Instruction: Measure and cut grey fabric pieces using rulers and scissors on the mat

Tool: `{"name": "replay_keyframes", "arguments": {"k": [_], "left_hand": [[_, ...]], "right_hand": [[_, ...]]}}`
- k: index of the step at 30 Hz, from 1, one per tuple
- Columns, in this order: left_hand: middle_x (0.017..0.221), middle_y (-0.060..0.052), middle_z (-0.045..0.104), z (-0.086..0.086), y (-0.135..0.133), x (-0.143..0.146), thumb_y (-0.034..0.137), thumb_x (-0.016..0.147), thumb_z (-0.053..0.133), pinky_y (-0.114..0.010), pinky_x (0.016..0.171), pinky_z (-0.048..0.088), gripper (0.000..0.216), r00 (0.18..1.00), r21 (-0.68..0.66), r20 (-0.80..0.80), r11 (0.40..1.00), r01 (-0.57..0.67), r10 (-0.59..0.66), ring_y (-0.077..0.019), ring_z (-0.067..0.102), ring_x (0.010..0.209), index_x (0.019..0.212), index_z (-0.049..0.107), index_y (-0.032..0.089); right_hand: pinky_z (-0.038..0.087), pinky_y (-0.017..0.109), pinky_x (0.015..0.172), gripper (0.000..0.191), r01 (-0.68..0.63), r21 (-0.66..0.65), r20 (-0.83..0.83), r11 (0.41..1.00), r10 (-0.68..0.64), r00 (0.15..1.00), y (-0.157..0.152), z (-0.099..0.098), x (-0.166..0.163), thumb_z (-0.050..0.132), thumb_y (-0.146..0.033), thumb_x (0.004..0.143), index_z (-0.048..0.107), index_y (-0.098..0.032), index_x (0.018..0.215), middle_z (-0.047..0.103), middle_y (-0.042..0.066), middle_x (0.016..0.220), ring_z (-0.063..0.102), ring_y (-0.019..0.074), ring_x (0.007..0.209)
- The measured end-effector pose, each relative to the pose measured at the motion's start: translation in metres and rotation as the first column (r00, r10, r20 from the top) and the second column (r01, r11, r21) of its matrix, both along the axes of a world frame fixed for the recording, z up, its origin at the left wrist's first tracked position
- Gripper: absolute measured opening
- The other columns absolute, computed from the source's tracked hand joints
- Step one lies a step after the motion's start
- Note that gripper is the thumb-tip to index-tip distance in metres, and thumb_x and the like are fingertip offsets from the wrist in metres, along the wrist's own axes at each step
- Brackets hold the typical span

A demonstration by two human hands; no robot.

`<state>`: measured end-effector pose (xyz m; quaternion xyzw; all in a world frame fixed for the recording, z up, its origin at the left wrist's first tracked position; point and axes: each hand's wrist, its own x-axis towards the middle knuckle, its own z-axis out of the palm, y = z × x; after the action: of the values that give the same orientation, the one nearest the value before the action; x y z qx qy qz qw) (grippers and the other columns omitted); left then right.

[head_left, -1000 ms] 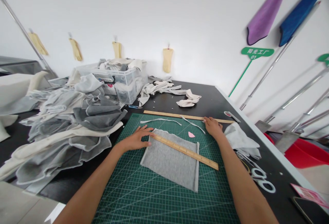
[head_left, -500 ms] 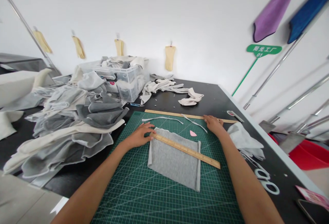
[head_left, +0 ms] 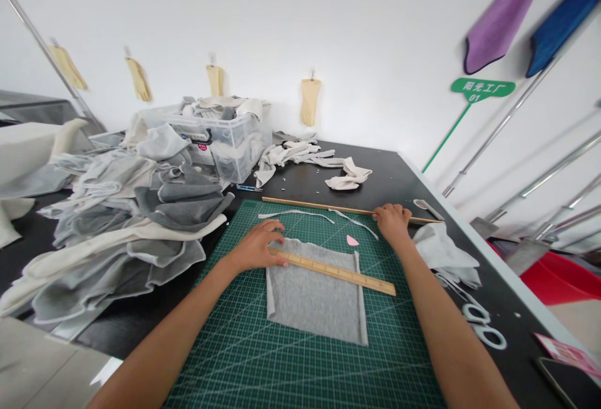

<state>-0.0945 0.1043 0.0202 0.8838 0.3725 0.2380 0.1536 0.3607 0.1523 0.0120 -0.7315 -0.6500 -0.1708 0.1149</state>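
My left hand (head_left: 257, 245) is at the left end of a short wooden ruler (head_left: 335, 271), its thumb and fingers around that end. The ruler slants over a grey knit fabric piece (head_left: 314, 309), which lies on a green cutting mat (head_left: 235, 359). Further back, my right hand (head_left: 393, 224) is closed on a longer wooden ruler (head_left: 319, 207), which shows a narrow edge along the mat's far side. Two thin white fabric strips (head_left: 300, 213) and a pink chalk-like piece (head_left: 352, 240) lie between the fabric and the long ruler.
Grey and cream fabric is heaped (head_left: 117, 208) at the left, before a clear plastic bin (head_left: 230, 146) of cloth. White-handled scissors (head_left: 488, 334), a light cloth (head_left: 446, 252) and a phone (head_left: 568, 384) lie at the right. Blue snips (head_left: 248, 188) rest behind the mat.
The short ruler has turned slightly and shifted left, with my left thumb now over its end. The long ruler has tipped up toward its edge under my right hand. The view has shifted slightly.
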Motion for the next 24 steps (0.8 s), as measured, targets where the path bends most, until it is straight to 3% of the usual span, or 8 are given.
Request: {"name": "replay_keyframes", "arguments": {"k": [3, 8, 13, 16, 18, 20, 22, 24], "left_hand": [[0.123, -0.006, 0.062, 0.0, -0.001, 0.005, 0.054, 0.064, 0.088, -0.042, 0.105, 0.042, 0.047, 0.996, -0.004, -0.015, 0.996, 0.088, -0.088, -0.0295, 0.052, 0.122, 0.099, 0.074, 0.025], [0.104, -0.004, 0.065, 0.002, -0.002, 0.011, 0.052, 0.072, 0.084, -0.038, 0.095, 0.043, 0.036, 0.994, 0.013, -0.042, 0.994, 0.105, -0.105, -0.0259, 0.056, 0.108, 0.091, 0.073, 0.024], [0.094, -0.005, 0.064, 0.006, -0.009, 0.014, 0.062, 0.076, 0.076, -0.039, 0.09, 0.042, 0.043, 0.992, 0.064, -0.096, 0.994, 0.084, -0.078, -0.026, 0.056, 0.099, 0.086, 0.07, 0.022], [0.091, -0.007, 0.064, 0.007, -0.014, 0.017, 0.064, 0.08, 0.071, -0.041, 0.09, 0.042, 0.042, 0.993, 0.09, -0.102, 0.993, 0.071, -0.062, -0.027, 0.057, 0.097, 0.084, 0.071, 0.021], [0.094, -0.007, 0.066, 0.007, -0.017, 0.021, 0.059, 0.086, 0.067, -0.042, 0.092, 0.043, 0.038, 0.999, 0.1, -0.022, 0.994, 0.042, -0.04, -0.0272, 0.058, 0.098, 0.088, 0.072, 0.021], [0.1, -0.008, 0.067, 0.008, -0.02, 0.026, 0.053, 0.091, 0.062, -0.042, 0.094, 0.044, 0.034, 0.988, 0.081, 0.156, 0.996, -0.028, 0.015, -0.0265, 0.058, 0.102, 0.098, 0.073, 0.021], [0.104, -0.008, 0.066, 0.008, -0.023, 0.033, 0.051, 0.092, 0.062, -0.039, 0.091, 0.047, 0.036, 0.92, 0.005, 0.383, 0.996, -0.093, 0.084, -0.0249, 0.059, 0.103, 0.11, 0.071, 0.021], [0.102, -0.008, 0.066, 0.008, -0.029, 0.039, 0.052, 0.093, 0.06, -0.034, 0.082, 0.05, 0.04, 0.816, -0.139, 0.564, 0.988, -0.062, 0.13, -0.0219, 0.061, 0.095, 0.113, 0.07, 0.019]], "right_hand": [[0.022, 0.05, 0.103, 0.036, -0.022, 0.078, 0.012, 0.997, 0.021, 1.0, -0.007, 0.011, -0.009, 0.039, -0.027, 0.1, 0.074, -0.021, 0.103, 0.068, 0.014, 0.114, 0.049, 0.0323, 0.112], [0.016, 0.047, 0.108, 0.038, -0.043, 0.208, 0.045, 0.977, 0.034, 0.998, -0.027, 0.045, -0.021, 0.031, -0.026, 0.103, 0.067, -0.019, 0.113, 0.068, 0.013, 0.113, 0.053, 0.0296, 0.111], [0.029, 0.043, 0.091, 0.029, -0.069, 0.286, 0.104, 0.956, 0.04, 0.994, -0.058, 0.085, -0.046, 0.038, -0.029, 0.102, 0.065, -0.018, 0.101, 0.07, 0.014, 0.098, 0.057, 0.0313, 0.1], [0.032, 0.037, 0.076, 0.025, -0.077, 0.219, 0.083, 0.973, 0.06, 0.995, -0.085, 0.099, -0.072, 0.042, -0.032, 0.101, 0.062, -0.019, 0.098, 0.07, 0.012, 0.093, 0.061, 0.0274, 0.087], [0.031, 0.034, 0.066, 0.026, -0.112, 0.136, 0.034, 0.984, 0.109, 0.993, -0.107, 0.1, -0.091, 0.042, -0.037, 0.102, 0.06, -0.02, 0.093, 0.069, 0.009, 0.089, 0.061, 0.0235, 0.077], [0.03, 0.032, 0.061, 0.029, -0.158, 0.075, -0.006, 0.985, 0.159, 0.987, -0.131, 0.094, -0.109, 0.042, -0.044, 0.103, 0.057, -0.022, 0.093, 0.068, 0.006, 0.086, 0.062, 0.022, 0.074], [0.03, 0.032, 0.058, 0.031, -0.16, 0.09, 0.026, 0.983, 0.159, 0.987, -0.154, 0.086, -0.122, 0.041, -0.048, 0.103, 0.057, -0.022, 0.095, 0.068, 0.007, 0.086, 0.062, 0.0217, 0.069], [0.029, 0.033, 0.056, 0.034, -0.1, 0.158, 0.073, 0.982, 0.089, 0.993, -0.174, 0.078, -0.129, 0.041, -0.049, 0.103, 0.058, -0.02, 0.1, 0.069, 0.01, 0.087, 0.061, 0.0223, 0.066]]}}
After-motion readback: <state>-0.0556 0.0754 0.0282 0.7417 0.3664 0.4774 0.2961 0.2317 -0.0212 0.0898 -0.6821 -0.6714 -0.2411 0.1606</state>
